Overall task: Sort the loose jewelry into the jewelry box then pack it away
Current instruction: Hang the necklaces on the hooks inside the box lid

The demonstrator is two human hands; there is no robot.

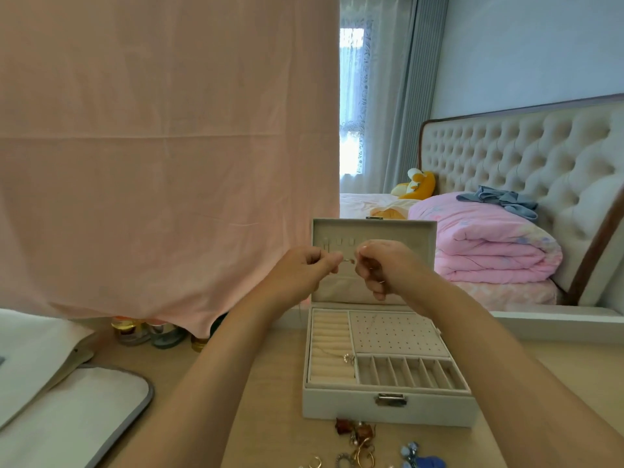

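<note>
Left hand (305,270) and right hand (388,268) raised close together before the upright lid of the open jewelry box (341,405), each pinching 1 end of a small thin piece (347,260), loose jewelry (359,444) on the table (280,393) just in front of the box, 1 sparkly piece (348,358) lying on the ring rolls
</note>
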